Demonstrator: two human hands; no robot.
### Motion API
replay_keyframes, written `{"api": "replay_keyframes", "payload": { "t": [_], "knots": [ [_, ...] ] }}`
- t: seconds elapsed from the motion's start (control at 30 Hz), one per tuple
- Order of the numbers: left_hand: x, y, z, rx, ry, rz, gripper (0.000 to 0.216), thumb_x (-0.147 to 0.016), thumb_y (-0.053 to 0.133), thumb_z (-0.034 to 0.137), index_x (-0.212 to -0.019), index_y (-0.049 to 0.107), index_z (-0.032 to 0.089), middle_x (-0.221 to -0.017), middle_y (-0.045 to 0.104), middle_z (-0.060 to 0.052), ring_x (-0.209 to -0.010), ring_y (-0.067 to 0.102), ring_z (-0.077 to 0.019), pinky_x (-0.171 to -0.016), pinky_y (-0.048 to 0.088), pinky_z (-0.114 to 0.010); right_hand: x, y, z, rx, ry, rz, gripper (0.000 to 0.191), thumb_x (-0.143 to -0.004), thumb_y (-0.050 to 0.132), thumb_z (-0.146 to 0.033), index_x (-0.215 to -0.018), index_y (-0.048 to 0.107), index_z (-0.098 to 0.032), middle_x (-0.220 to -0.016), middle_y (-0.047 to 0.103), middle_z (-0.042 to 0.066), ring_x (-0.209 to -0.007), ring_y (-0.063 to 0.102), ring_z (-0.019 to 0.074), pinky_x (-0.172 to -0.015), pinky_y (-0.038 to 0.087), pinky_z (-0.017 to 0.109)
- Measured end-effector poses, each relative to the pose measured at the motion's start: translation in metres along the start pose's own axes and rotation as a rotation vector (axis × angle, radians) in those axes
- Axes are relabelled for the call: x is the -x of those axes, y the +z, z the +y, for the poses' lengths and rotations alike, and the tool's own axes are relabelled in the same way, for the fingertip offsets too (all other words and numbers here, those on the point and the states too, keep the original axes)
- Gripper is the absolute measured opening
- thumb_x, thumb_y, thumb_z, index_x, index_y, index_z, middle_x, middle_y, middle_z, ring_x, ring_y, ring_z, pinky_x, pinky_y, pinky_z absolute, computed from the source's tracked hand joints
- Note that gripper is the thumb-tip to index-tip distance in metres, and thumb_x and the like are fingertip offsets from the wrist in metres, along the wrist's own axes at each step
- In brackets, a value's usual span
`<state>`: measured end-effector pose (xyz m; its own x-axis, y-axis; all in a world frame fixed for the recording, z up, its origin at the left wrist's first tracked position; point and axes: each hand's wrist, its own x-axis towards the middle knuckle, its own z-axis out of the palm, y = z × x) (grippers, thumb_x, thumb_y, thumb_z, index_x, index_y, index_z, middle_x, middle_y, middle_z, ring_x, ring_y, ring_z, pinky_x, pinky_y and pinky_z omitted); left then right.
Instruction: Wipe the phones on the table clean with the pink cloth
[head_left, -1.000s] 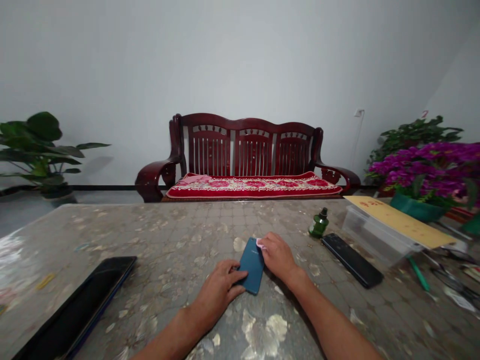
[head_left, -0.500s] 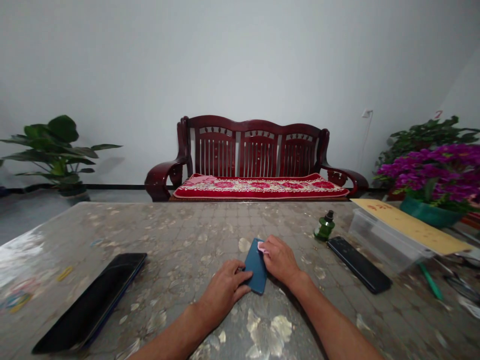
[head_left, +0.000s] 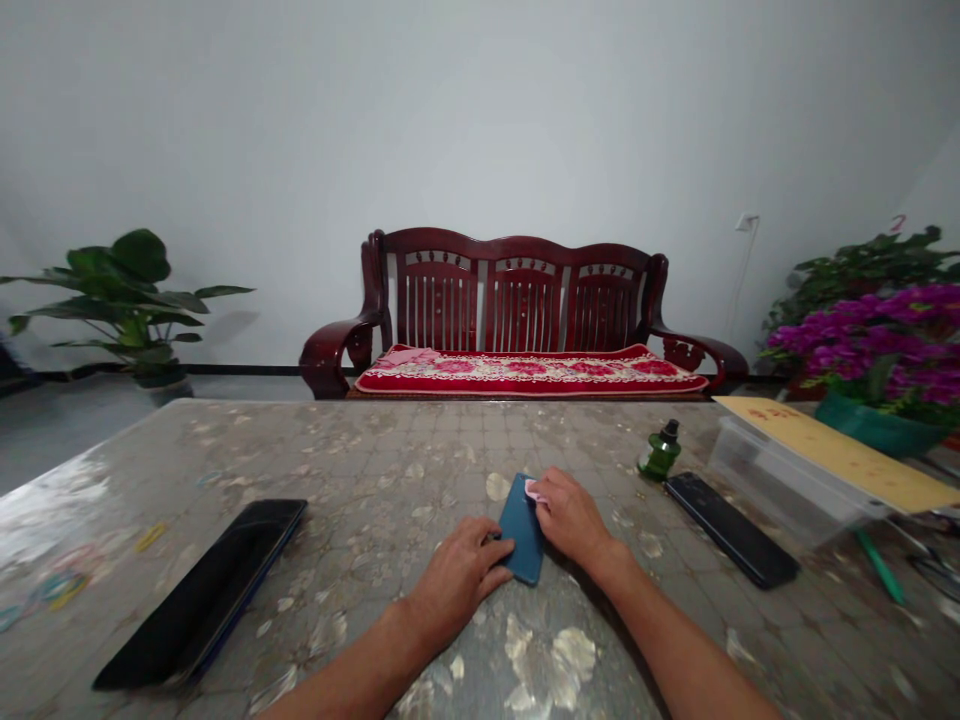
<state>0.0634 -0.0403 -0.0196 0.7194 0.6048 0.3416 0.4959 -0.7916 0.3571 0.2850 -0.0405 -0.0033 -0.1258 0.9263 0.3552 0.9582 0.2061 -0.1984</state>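
Observation:
A blue phone [head_left: 523, 535] lies flat on the patterned tabletop in front of me, its long side pointing away. My left hand [head_left: 472, 562] grips the phone's left edge, with the thumb and fingers resting on its near half. In my right hand [head_left: 568, 512] a small pink cloth [head_left: 534, 491] is pinched and pressed on the phone's far right part. The fingers of that hand cover some of the cloth and the phone's upper right edge.
A black phone [head_left: 731, 528], a green bottle [head_left: 660, 452] and a clear plastic box [head_left: 787, 480] under a yellow envelope [head_left: 840, 450] stand to the right. On the left lie a large black tablet-like slab [head_left: 206, 590] and rubber bands [head_left: 64, 588]. Behind the table [head_left: 360, 440] is a wooden bench [head_left: 517, 250].
The whole view has swung slightly left, so everything appears a little further right. Both hands keep their places on the phone, the right still with the pink cloth.

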Motion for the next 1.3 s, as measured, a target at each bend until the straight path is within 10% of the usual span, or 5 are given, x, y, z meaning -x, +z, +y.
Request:
{"api": "replay_keyframes", "payload": {
  "t": [1.3],
  "knots": [
    [0.0058, 0.0033, -0.0028, -0.042, 0.043, 0.038, 0.024, -0.09, 0.066, 0.023, -0.113, 0.068, 0.025, -0.113, 0.064, -0.007, -0.102, 0.062, -0.0227, -0.09, 0.054, -0.037, 0.0034, -0.0012, -0.0024, -0.035, -0.099, -0.001, 0.026, -0.078, 0.051, -0.001, -0.083, 0.068, -0.021, -0.084, 0.058, 0.003, -0.081, 0.054, 0.0154, -0.073, 0.04, 0.023]
  ]
}}
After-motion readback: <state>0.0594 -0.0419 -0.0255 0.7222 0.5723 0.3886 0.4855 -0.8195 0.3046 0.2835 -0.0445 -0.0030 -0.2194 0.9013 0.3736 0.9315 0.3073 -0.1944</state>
